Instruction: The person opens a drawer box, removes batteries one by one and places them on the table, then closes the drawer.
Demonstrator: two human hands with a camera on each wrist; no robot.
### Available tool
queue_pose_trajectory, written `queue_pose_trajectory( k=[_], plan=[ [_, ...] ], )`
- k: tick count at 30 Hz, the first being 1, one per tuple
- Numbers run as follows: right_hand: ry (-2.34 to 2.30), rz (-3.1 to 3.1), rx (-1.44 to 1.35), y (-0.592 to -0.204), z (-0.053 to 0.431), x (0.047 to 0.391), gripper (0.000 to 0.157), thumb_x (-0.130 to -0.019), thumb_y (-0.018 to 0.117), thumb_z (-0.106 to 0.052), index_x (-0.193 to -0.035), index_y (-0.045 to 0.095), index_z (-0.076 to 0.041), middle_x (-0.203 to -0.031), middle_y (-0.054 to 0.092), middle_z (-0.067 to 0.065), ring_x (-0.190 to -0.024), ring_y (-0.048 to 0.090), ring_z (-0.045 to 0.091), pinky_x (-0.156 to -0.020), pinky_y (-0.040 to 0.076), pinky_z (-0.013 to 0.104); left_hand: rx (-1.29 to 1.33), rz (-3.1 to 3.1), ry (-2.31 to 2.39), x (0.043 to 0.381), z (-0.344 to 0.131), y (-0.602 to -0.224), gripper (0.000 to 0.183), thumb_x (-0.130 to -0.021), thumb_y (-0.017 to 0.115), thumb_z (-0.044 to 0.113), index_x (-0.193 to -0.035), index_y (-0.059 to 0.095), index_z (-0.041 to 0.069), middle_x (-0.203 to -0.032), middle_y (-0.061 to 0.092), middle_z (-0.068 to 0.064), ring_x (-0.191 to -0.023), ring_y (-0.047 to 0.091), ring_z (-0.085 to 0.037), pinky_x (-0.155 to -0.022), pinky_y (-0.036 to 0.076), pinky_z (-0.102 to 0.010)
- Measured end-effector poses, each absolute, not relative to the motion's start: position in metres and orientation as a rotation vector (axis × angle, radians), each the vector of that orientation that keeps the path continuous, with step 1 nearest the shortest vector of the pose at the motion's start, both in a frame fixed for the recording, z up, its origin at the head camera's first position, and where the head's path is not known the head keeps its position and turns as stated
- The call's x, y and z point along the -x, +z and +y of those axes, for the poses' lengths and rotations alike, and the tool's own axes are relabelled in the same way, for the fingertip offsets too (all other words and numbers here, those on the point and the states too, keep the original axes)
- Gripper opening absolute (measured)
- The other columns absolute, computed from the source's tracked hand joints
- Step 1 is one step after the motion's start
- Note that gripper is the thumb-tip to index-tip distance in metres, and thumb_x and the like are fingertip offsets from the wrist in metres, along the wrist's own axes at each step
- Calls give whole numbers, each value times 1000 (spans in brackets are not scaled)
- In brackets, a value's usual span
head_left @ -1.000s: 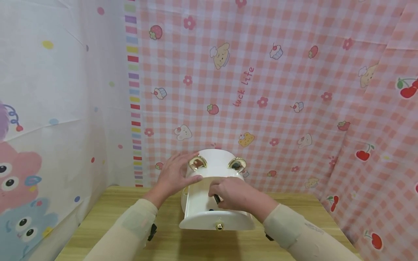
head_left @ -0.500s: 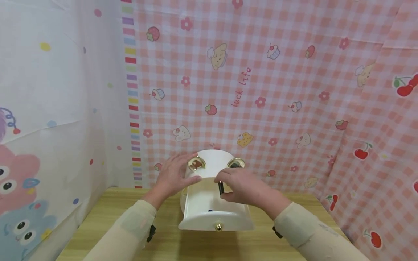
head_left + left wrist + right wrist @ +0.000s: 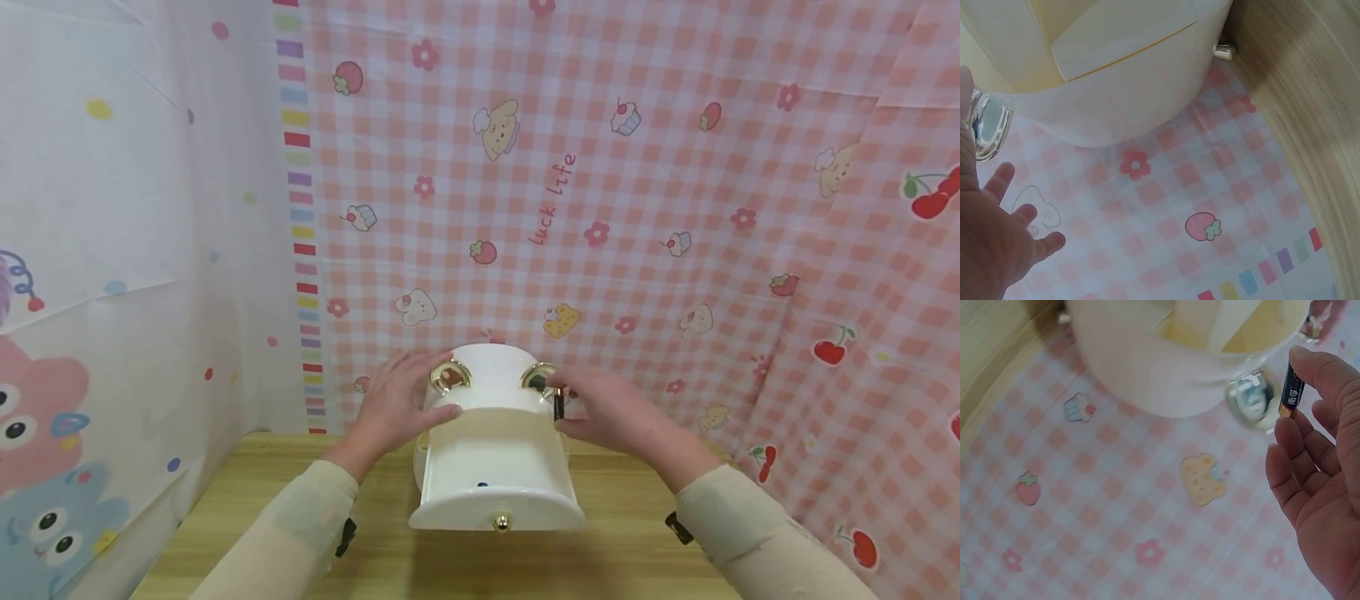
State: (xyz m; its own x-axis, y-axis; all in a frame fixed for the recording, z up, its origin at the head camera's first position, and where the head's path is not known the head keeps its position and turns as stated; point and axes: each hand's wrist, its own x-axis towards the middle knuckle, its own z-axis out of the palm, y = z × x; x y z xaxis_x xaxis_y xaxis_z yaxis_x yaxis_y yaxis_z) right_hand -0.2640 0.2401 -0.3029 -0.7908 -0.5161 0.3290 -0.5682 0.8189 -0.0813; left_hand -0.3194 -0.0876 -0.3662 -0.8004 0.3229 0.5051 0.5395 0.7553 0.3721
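Note:
A white box (image 3: 495,379) with gold-rimmed round ears stands on the table, its drawer (image 3: 498,510) pulled out at the front with a gold knob (image 3: 502,523). Between thumb and fingertips, my right hand (image 3: 611,412) pinches a dark battery (image 3: 1292,390) with a copper-coloured end, just beside the box's right ear (image 3: 1252,397). My left hand (image 3: 397,396) rests against the box's left side near the left ear (image 3: 451,377), thumb on the edge above the drawer, other fingers extended. A small dark blue spot (image 3: 482,484) shows inside the drawer; its kind is unclear.
The wooden table (image 3: 300,508) lies under the box. Behind it hangs a pink checked cloth (image 3: 480,183), close to the box's back. A white patterned cloth (image 3: 135,233) hangs at the left.
My right hand has lifted the battery up out of the drawer and carried it right, to beside the right ear. The left hand stays in place on the box.

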Motion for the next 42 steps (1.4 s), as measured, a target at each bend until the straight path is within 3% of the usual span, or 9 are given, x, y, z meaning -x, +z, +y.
queue_pose_trajectory(
  k=[6,12,24,35,42],
  plan=[
    [296,-2758,-720,-312,259,269,50,-86,89,-19,-131,69,-13,-126,77,8,-108,75,29,-92,66,47,637,-2553,-671,319,-88,-365,83,-87,83,60,-159,51,34,-165,52,-7,-158,35,-49,-125,26,-79],
    [332,-2802,-651,-322,274,274,52,-86,88,-18,-133,67,-8,-125,76,12,-107,75,31,-90,66,46,626,-2569,-661,319,-87,-364,84,-87,82,62,-160,49,35,-166,50,-6,-159,35,-47,-126,26,-78],
    [285,-2866,-623,-340,292,281,47,-85,91,-21,-126,69,-12,-111,75,4,-96,71,18,-80,65,37,672,-2504,-637,316,-85,-361,85,-88,83,56,-160,51,24,-163,53,-10,-157,40,-44,-132,25,-66],
    [391,-2992,-650,-374,306,287,44,-83,91,-13,-121,69,-7,-115,75,10,-102,73,27,-86,65,42,673,-2515,-654,314,-88,-360,84,-88,84,53,-160,51,24,-163,53,-11,-157,38,-44,-131,26,-68],
    [458,-3051,-638,-396,313,290,47,-81,92,-12,-122,69,-9,-111,74,6,-101,72,27,-85,65,42,688,-2515,-678,315,-89,-362,84,-88,84,52,-160,51,23,-162,54,-11,-157,38,-45,-130,26,-70]
  ],
)
